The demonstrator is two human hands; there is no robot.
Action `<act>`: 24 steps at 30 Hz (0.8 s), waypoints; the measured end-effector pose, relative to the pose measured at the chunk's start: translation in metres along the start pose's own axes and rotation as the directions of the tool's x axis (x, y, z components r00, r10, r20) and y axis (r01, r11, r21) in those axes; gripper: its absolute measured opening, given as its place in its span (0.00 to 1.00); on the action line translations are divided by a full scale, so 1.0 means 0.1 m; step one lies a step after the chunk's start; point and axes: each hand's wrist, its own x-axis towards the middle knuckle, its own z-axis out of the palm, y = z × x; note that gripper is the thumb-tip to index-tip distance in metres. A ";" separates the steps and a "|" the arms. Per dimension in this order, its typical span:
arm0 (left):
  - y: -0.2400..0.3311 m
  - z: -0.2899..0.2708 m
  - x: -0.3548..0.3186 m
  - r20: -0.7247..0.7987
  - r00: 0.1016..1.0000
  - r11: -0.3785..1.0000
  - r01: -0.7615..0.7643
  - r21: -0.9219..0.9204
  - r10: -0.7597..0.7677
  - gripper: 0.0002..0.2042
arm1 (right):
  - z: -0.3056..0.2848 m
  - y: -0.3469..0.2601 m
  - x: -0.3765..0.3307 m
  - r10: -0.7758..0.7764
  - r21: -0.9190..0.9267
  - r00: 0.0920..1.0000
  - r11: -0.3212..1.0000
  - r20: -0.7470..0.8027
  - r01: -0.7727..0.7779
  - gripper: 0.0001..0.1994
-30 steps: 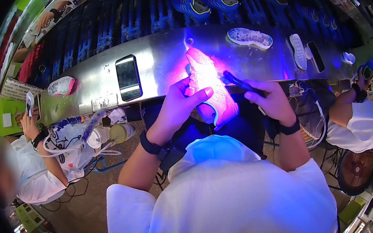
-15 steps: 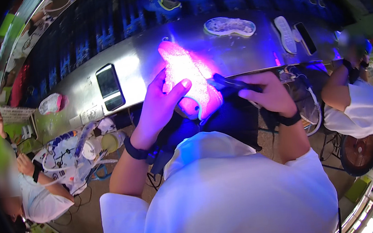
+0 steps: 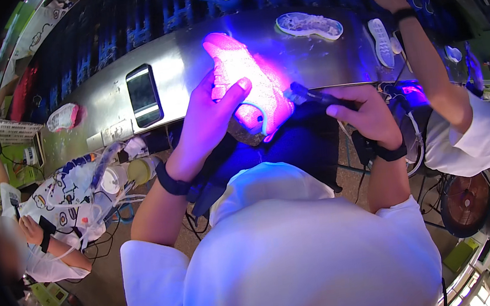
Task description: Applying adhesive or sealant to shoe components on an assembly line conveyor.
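A pink shoe upper (image 3: 274, 103) glows under bright violet light at the metal table's near edge, toe pointing away from me. My left hand (image 3: 208, 118) grips it from the left side, thumb lying over the top. In my right hand (image 3: 369, 113) is a dark-handled brush (image 3: 324, 98), its bristle end just right of the shoe's heel part. A small gap seems to separate the bristles from the shoe. The shoe's underside and most of my left fingers are hidden.
On the metal table (image 3: 178, 61) lie a phone (image 3: 143, 97), a shoe sole (image 3: 310, 25) and a white sole (image 3: 381, 43). A white-and-pink shoe part (image 3: 63, 117) sits at the left. Behind runs a dark conveyor (image 3: 148, 26) carrying shoes. A co-worker's arm (image 3: 429, 62) reaches over at right.
My right hand and the brush have shifted right, away from the shoe. At the right, a co-worker's arm now stretches toward the conveyor. My left hand keeps its grip.
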 end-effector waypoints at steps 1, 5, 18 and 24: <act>0.03 0.00 -0.02 -0.011 1.000 1.000 0.024 -0.015 -0.024 0.28 | 0.00 -0.11 0.05 0.110 -0.001 0.994 0.994 -0.005 -0.110 0.18; -0.01 -0.05 -0.11 -0.067 0.998 0.997 -0.010 -0.071 0.005 0.28 | 0.06 -0.25 0.16 0.263 -0.004 0.964 0.965 0.021 -0.263 0.17; -0.12 -0.24 -0.23 0.032 0.945 0.838 0.303 -0.455 -0.324 0.21 | 0.19 -0.56 0.25 0.024 -0.350 0.998 0.936 -0.052 -0.041 0.17; -0.04 -0.16 -0.25 0.083 0.923 0.683 0.337 -0.648 -0.376 0.22 | 0.13 -0.65 0.37 -0.066 -0.444 0.997 0.895 -0.028 0.047 0.17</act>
